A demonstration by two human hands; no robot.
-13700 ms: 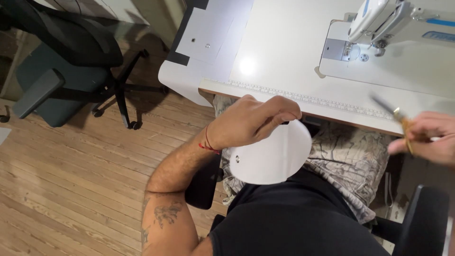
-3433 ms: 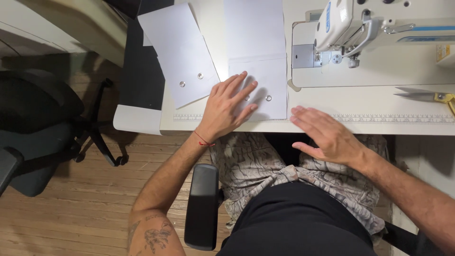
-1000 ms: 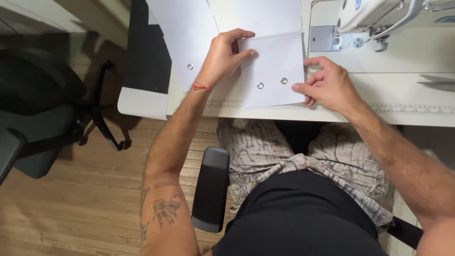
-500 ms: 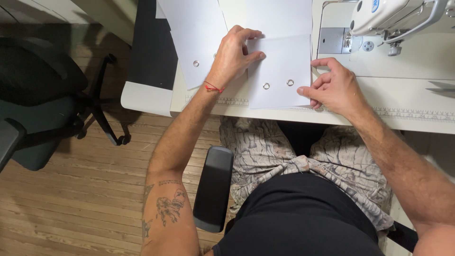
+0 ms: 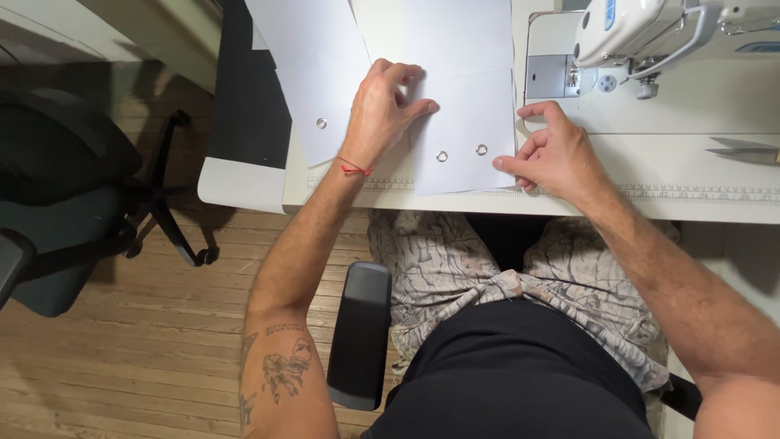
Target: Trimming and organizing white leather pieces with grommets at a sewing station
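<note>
White fabric piece [image 5: 463,134] with two metal eyelets [image 5: 461,153] is lying flat near the front edge of the sewing table [image 5: 699,175], and we are seeing it from the head camera. Our left hand [image 5: 382,110] is pressing on its left side with fingers curled, holding nothing. Our right hand [image 5: 552,150] is pinching its right edge between thumb and fingers. Another white piece [image 5: 313,73] with one eyelet is lying just to the left. The sewing machine [image 5: 642,36] is standing behind our right hand, and scissors [image 5: 743,149] are lying well to the right.
</note>
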